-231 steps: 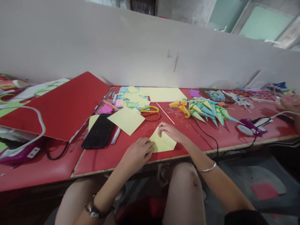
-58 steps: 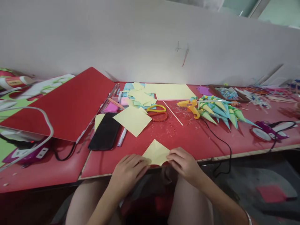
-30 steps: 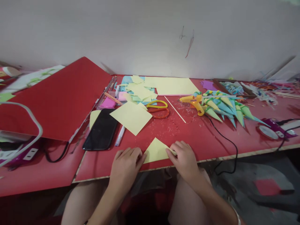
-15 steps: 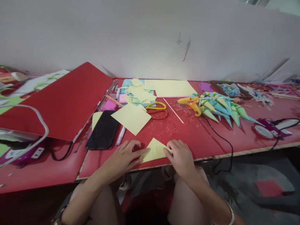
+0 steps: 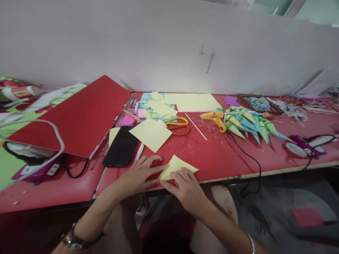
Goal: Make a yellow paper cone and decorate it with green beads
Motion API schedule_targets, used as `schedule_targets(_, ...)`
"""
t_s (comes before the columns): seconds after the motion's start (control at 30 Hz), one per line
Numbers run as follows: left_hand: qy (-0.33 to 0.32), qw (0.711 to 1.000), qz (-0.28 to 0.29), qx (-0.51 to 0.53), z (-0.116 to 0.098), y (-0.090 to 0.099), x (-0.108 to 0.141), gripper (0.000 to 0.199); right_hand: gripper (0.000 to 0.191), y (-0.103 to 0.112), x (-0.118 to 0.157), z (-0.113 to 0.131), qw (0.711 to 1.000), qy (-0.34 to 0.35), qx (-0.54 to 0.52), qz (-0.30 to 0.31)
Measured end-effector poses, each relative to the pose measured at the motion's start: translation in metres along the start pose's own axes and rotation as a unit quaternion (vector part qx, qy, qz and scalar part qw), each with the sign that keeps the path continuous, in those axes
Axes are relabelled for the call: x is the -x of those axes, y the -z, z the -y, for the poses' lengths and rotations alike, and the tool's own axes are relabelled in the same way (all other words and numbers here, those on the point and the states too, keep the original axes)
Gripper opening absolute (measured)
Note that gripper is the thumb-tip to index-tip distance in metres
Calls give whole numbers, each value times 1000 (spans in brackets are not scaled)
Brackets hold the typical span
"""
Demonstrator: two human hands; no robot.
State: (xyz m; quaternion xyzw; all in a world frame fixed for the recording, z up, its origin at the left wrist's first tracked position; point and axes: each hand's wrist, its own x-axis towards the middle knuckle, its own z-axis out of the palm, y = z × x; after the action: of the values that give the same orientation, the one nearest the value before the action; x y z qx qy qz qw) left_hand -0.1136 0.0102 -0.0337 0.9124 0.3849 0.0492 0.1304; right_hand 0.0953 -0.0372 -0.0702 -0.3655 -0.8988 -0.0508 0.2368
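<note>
A sheet of pale yellow paper (image 5: 173, 165), folded into a roughly triangular shape, lies at the table's front edge. My left hand (image 5: 140, 174) rests at its left corner, with the fingers spread and the index fingertip touching the paper. My right hand (image 5: 184, 187) is closed over the paper's lower edge, its fingers bent on top and its thumb near the left corner. Part of the lower edge is hidden under the right hand. Just beyond is a flat square of yellow paper (image 5: 150, 134), partly over the scissors (image 5: 178, 121).
Left of the square lie a black phone (image 5: 120, 146) and a white pen (image 5: 139, 151). A yellow glue gun (image 5: 215, 118) sits right of centre beside several paper cones (image 5: 249, 121). A red board (image 5: 79, 116) leans at left above a purple power strip (image 5: 39, 171).
My right hand has moved left along the folded paper, from its right corner to its lower edge. My left hand has stayed at the left corner. The view has tilted slightly.
</note>
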Motion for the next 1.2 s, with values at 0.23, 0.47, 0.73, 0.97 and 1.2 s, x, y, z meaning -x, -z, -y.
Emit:
schedule_targets(0.23,-14,1000,-5,18,8,-3,1,48,33,-5,7,-5,998,-52,-25,-31)
schedule_targets(0.47,-14,1000,28,1,9,-1,2,55,39,15,28,-29,993,-104,-32,-33)
schedule_targets(0.73,-3,997,65,36,12,3,4,48,49,33,51,-48,989,-147,-24,14)
schedule_targets(0.97,15,996,73,49,11,3,5,49,42,33,56,-48,985,-171,-20,-2)
schedule_targets(1.2,8,997,65,28,-5,15,-3,49,26,42,32,-43,984,-177,24,-16)
